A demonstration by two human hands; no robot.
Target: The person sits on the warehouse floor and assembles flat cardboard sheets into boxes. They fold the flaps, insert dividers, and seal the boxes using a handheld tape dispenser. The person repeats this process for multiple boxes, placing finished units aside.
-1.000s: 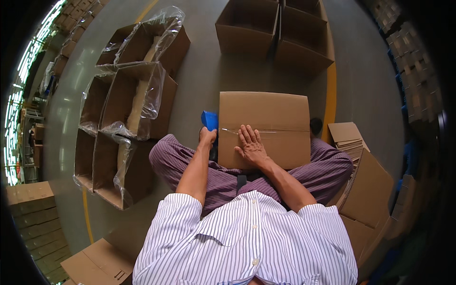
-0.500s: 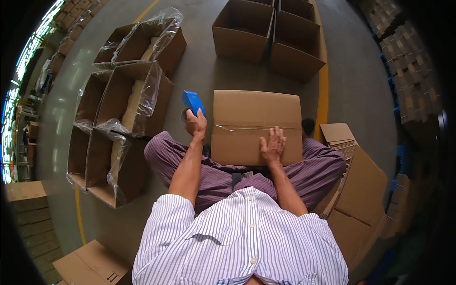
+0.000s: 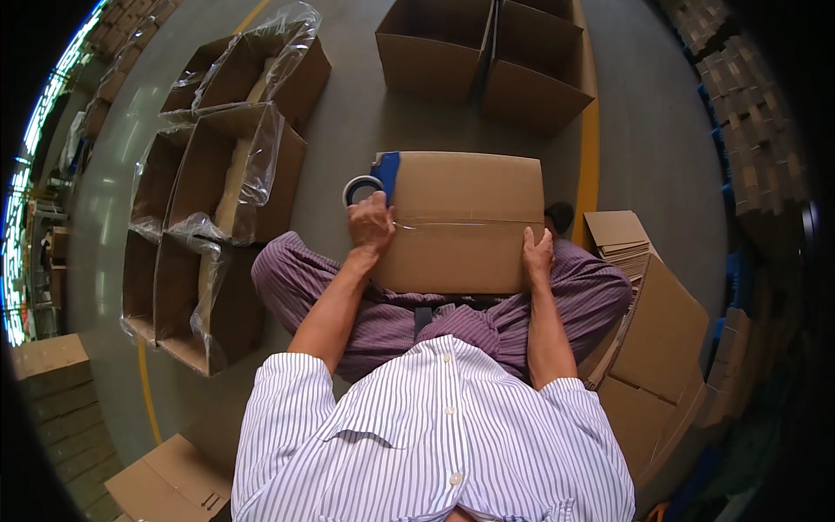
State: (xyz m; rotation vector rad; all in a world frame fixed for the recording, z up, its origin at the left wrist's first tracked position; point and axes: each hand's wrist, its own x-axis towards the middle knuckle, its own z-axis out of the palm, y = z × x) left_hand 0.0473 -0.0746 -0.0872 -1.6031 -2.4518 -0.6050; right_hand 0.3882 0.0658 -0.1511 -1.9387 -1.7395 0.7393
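A brown cardboard box (image 3: pixel 461 257) stands between my crossed legs, with a strip of clear tape along its middle seam. My left hand (image 3: pixel 371 224) is closed on a blue tape dispenser (image 3: pixel 386 174) carrying a roll of tape, at the box's left edge. At the opposite edge, my right hand (image 3: pixel 538 252) grips the box, its thumb on the top face and its fingers over the side. The fingertips of that hand are partly hidden behind the box.
Open cartons lined with clear plastic (image 3: pixel 217 174) stand on the left. Further open cartons (image 3: pixel 435 61) are ahead, beside a yellow floor line (image 3: pixel 590 165). Flattened cardboard (image 3: pixel 657 331) leans close to my right knee. Another carton (image 3: pixel 170 478) sits at the lower left.
My right hand has gone from lying flat on the box top to holding its right edge. My left hand has brought the tape dispenser against the box's left side, turning it.
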